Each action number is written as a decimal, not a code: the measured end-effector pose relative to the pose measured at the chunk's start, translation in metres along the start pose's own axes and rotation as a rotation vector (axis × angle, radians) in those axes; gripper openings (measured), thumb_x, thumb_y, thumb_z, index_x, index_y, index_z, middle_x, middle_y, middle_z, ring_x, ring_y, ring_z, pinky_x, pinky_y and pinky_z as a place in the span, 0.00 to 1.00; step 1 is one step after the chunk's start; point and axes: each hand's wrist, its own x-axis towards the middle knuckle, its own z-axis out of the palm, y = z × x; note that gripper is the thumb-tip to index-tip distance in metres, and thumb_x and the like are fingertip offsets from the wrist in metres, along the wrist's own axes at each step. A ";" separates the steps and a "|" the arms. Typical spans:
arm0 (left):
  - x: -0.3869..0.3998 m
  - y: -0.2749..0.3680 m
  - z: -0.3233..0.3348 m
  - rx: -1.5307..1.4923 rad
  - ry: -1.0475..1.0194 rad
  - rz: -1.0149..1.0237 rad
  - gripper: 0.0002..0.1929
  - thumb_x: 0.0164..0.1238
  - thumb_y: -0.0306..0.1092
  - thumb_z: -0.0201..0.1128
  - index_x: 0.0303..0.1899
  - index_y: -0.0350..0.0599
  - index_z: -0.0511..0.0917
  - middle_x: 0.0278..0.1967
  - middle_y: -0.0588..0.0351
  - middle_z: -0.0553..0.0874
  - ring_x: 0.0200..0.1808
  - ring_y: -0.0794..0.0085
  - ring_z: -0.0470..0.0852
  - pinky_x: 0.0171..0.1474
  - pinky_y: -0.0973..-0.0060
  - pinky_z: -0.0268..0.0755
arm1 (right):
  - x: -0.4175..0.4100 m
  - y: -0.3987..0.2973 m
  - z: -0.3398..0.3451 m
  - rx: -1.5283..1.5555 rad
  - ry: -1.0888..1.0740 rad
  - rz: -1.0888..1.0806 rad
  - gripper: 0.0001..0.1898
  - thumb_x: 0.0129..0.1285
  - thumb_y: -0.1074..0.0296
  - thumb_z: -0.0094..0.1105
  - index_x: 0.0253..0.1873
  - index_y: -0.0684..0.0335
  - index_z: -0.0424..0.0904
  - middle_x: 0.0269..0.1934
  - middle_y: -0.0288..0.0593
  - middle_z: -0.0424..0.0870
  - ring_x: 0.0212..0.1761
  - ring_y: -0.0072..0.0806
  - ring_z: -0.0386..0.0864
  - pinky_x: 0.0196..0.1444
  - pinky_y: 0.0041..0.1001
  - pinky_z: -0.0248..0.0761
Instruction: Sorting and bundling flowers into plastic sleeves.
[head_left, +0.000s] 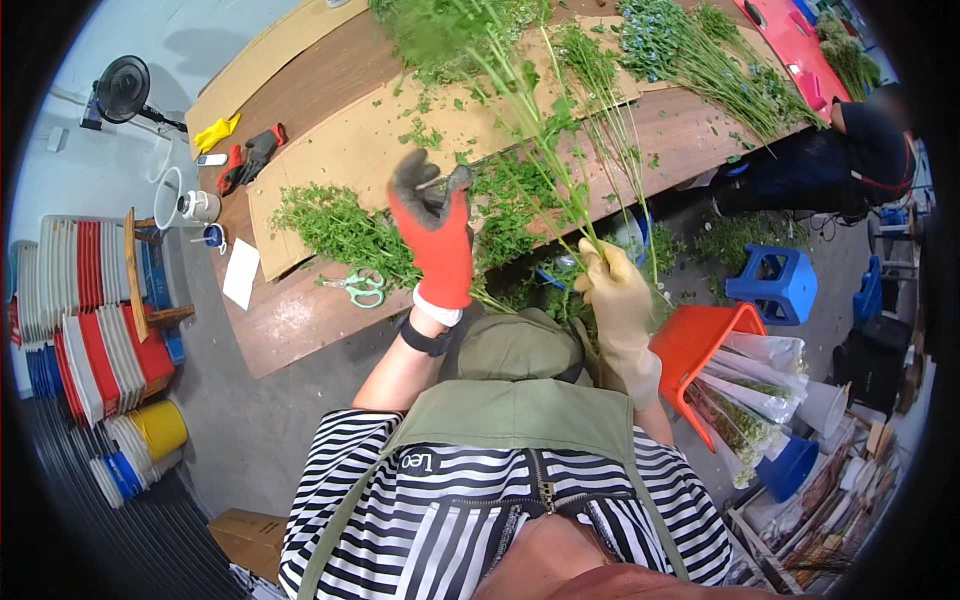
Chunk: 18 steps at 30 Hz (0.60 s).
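Note:
My right hand (616, 289), in a cream rubber glove, grips the lower ends of several long green flower stems (551, 154). Their leafy tops reach up and left over the table and blur at the upper end. My left hand (433, 232) wears a red work glove with grey-coated fingers. Its thumb and fingers are curled but apart, above the table; a thin light sliver shows between them, too small to name. Beside that hand lies a bunch of leafy green stems (349, 229) on the table. Green-handled scissors (361, 287) rest near the table's front edge.
Cardboard sheets (341, 142) cover part of the wooden table (289, 330). Blue-flowered stems (675, 45) lie at the far right. Spare gloves (259, 154) and a white jar (199, 205) sit left. A red stool (697, 352) and blue stool (772, 285) stand right, near another person (825, 165).

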 end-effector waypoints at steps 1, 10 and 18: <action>0.000 0.009 -0.001 0.064 -0.029 0.119 0.28 0.76 0.37 0.78 0.73 0.44 0.80 0.49 0.60 0.85 0.37 0.81 0.79 0.40 0.79 0.74 | 0.002 0.007 -0.002 -0.180 0.023 -0.265 0.12 0.82 0.64 0.63 0.61 0.60 0.90 0.34 0.39 0.91 0.28 0.22 0.84 0.33 0.28 0.73; 0.005 0.016 0.014 0.801 -0.332 0.705 0.22 0.58 0.29 0.78 0.56 0.56 0.89 0.42 0.54 0.88 0.41 0.51 0.90 0.41 0.59 0.82 | -0.004 0.018 -0.008 -0.804 0.179 -0.587 0.18 0.66 0.69 0.70 0.61 0.52 0.92 0.30 0.48 0.88 0.32 0.50 0.85 0.39 0.48 0.77; 0.073 -0.008 -0.028 0.521 -0.010 0.478 0.17 0.68 0.27 0.77 0.58 0.43 0.89 0.45 0.50 0.95 0.46 0.63 0.95 0.51 0.67 0.85 | -0.006 0.043 -0.023 -0.894 0.073 -0.483 0.18 0.68 0.67 0.68 0.61 0.51 0.91 0.30 0.49 0.89 0.34 0.50 0.89 0.40 0.48 0.80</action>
